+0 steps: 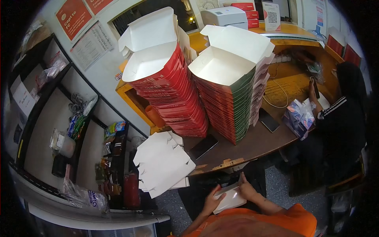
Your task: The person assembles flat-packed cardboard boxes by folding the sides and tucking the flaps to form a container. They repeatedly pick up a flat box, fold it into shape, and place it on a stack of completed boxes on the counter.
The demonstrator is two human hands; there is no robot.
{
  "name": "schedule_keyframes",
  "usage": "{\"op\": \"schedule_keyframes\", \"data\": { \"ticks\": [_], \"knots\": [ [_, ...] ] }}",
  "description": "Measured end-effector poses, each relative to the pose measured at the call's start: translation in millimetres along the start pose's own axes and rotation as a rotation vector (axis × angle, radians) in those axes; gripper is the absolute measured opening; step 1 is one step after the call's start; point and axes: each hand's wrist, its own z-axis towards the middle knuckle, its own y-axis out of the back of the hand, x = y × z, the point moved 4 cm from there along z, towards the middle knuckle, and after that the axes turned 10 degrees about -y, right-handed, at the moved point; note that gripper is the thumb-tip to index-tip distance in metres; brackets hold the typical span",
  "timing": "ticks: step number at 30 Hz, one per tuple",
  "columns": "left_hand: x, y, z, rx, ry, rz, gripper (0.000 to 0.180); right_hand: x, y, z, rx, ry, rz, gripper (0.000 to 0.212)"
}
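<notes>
Orange shirt [252, 221] filled the lower edge, nearest the camera. Just beyond it, a white carton [231, 198] sat between the two hands, long axis slanting from lower left to upper right. Left hand [213, 201] held its left side, fingers curled over; right hand [248, 191] gripped the upper right end, thumb up. Both touched it, neither clearly nearer. Hands were narrow, about a carton apart.

Flat white blanks [162, 164] lay up and left of the hands, left hand nearer: matte card, notched edges, loosely fanned. Held carton looked smooth, slightly shiny; how far folded, couldn't tell.

Farther off, on the brown table [221, 157] with its chipped edge, stood two tall leaning stacks of nested open cartons: red stack [179, 98] left, red-and-green stack [229, 104] right, white insides, flared lids. Black phone [203, 147], flat and glossy, lay in front of them. Crinkly clear plastic covered a bundle [300, 116] at right.
</notes>
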Motion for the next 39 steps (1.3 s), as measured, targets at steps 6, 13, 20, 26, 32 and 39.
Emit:
{"op": "schedule_keyframes", "data": {
  "ticks": [6,13,20,26,32,39],
  "knots": [
    [28.4,8.8,-1.9,-0.045,0.204,-0.232,0.035,53.3,51.4,9.6,0.473,-0.203,0.261,0.053],
    [50.2,31.1,-16.5,0.068,0.739,-0.712,0.068,108.6,95.8,-6.9,0.362,0.101,0.455,0.092],
    [-43.3,65.8,-17.3,0.255,0.744,-1.055,0.078,145.1,180.0,-19.6,0.401,0.175,0.501,0.113],
    [-135.7,102.7,1.1,0.325,0.253,-1.055,0.093,154.5,261.6,-22.5,0.431,0.387,0.514,0.091],
    [-190.9,124.1,36.2,0.472,-0.161,-0.786,0.087,200.7,371.7,-55.4,-0.37,0.664,0.958,0.099],
    [-310.6,157.0,83.3,0.194,-0.597,-0.256,0.067,228.5,472.4,31.9,-1.087,0.572,0.149,0.092]
  ]
}}
